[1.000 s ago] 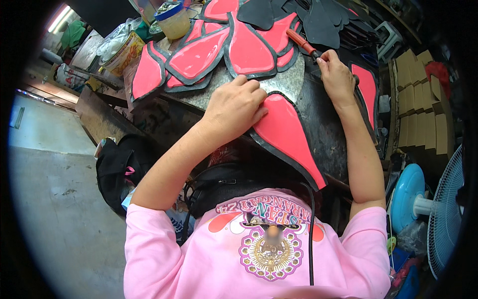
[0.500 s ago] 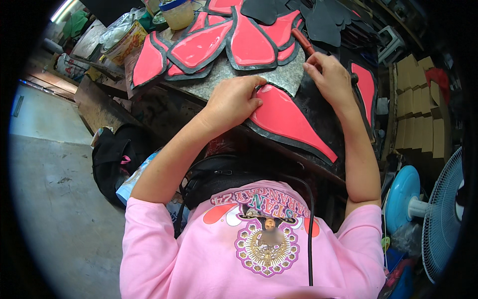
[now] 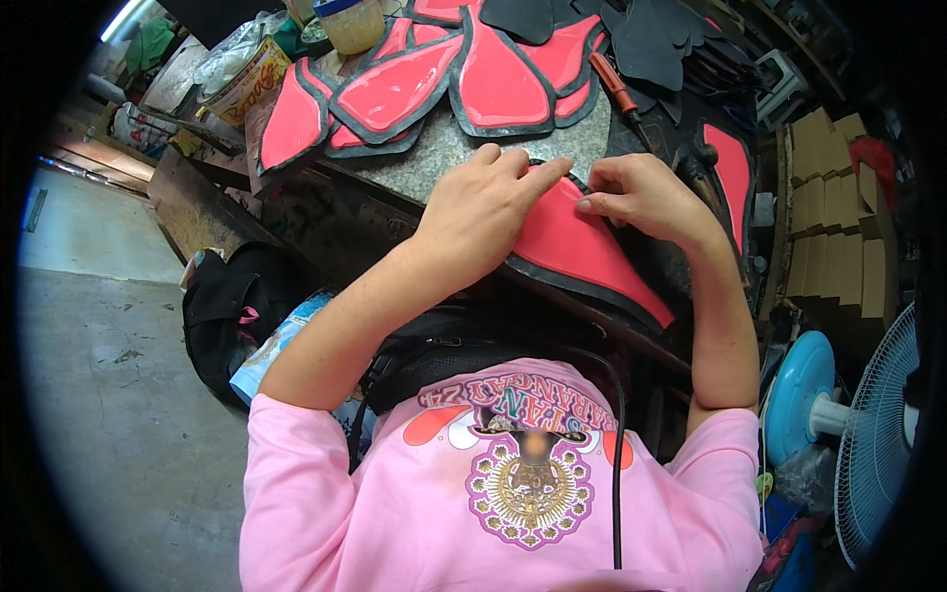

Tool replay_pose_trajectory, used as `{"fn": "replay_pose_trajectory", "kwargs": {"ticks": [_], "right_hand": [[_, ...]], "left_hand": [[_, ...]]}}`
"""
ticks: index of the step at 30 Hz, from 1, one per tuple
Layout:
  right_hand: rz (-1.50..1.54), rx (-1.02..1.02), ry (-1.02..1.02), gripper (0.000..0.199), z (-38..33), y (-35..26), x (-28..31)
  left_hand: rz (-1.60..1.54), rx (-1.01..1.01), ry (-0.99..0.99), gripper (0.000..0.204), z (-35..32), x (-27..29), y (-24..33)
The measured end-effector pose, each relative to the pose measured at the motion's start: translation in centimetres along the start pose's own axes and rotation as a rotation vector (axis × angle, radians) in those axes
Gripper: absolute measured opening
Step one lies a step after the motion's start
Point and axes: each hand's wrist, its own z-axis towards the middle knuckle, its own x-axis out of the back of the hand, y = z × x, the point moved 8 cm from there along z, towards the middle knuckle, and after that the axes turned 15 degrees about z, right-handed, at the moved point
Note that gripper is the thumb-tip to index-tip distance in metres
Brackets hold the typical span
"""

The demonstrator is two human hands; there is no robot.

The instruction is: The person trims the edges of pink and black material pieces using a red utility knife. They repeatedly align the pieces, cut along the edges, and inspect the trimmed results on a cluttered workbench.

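Note:
A teardrop-shaped pink panel with a dark border lies at the table's near edge, its narrow tip to the right. My left hand grips the broad end from the left, index finger stretched along the top border. At that same border, my right hand pinches the edge between thumb and curled fingers. Beyond the right hand rests a red-handled tool with a thin metal shaft, like a screwdriver, untouched. A dark hammer-like tool is just right of my right hand.
Several similar pink panels overlap at the back of the stone slab. Dark cut pieces are heaped at the back right. Another pink panel lies at the right edge. A lidded jar stands behind; a fan stands right.
My right hand has left the red-handled tool and come down left to the panel's upper edge. My left hand has shifted right and forward along the panel.

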Motion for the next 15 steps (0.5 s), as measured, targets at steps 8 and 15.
{"fn": "replay_pose_trajectory", "kwargs": {"ticks": [8, 15], "right_hand": [[-0.093, -0.037, -0.015, 0.034, 0.3, 1.2, -0.1], [-0.058, -0.032, -0.029, 0.035, 0.5, 1.7, -0.2]], "left_hand": [[0.043, -0.059, -0.192, 0.050, 0.6, -1.7, 0.2], [0.000, -0.040, -0.185, 0.049, 0.8, -1.8, 0.2]]}}
